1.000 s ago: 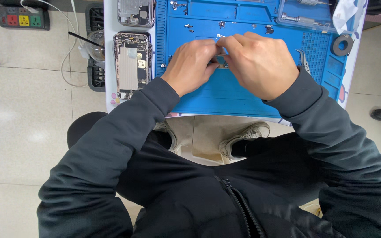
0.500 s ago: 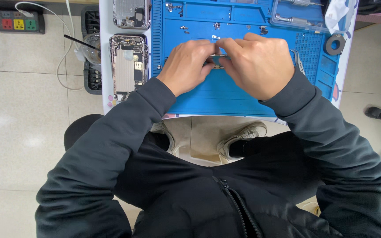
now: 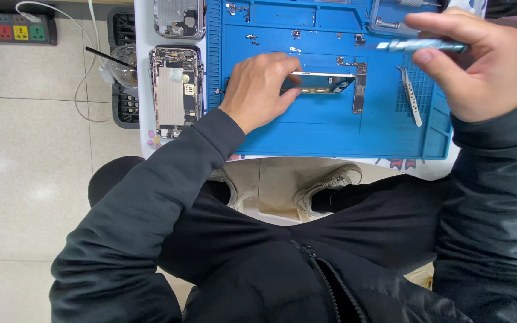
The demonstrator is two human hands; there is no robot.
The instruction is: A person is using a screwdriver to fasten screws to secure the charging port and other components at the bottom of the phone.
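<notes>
My left hand (image 3: 262, 90) grips the near end of a phone frame (image 3: 324, 82) tilted up on its edge over the blue repair mat (image 3: 330, 128). A narrow circuit board (image 3: 359, 87) lies on the mat just right of the frame. My right hand (image 3: 471, 63) is raised at the mat's right side, closed on a silver screwdriver (image 3: 423, 45) held sideways with its tip pointing left. Metal tweezers (image 3: 411, 96) rest on the mat below that hand.
Two opened phone bodies (image 3: 175, 90) lie on the white table left of the mat. Small screws and parts (image 3: 297, 34) dot the mat's top trays. A power strip (image 3: 16, 29) and cables lie on the tiled floor at left. My shoes (image 3: 330, 182) show under the table edge.
My hands were together over the phone frame at the mat's middle. The right hand has pulled away to the upper right with the screwdriver; the left stays on the frame.
</notes>
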